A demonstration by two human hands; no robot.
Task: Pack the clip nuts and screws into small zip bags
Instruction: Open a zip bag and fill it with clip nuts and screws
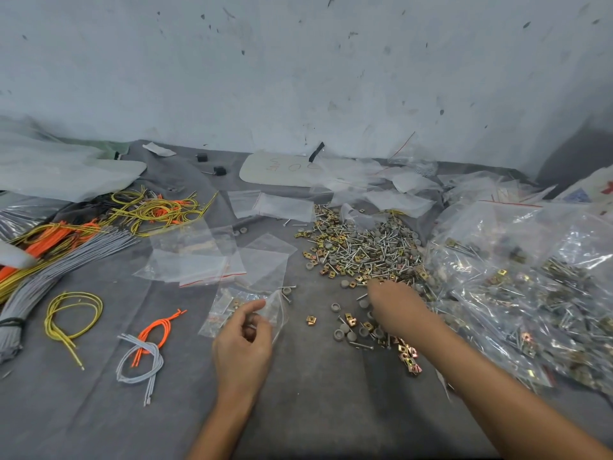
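Left hand (242, 343), nearest the lens, pinched a small zip bag (229, 303) holding a few parts, thumb across its clear plastic. Right hand (394, 303) reached palm-down to the near edge of the heap of screws and clip nuts (361, 247); whether its fingers held anything could not be told. Empty bags (195, 257) lay beyond the left hand, filled bags (530, 277) at far right, all on grey cloth (315, 410).

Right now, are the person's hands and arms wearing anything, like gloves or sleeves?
No. The left hand and the right hand are bare, with no gloves. The left forearm and the right forearm are bare too: no sleeves, watch or bracelet show. No rings show on the fingers in view.
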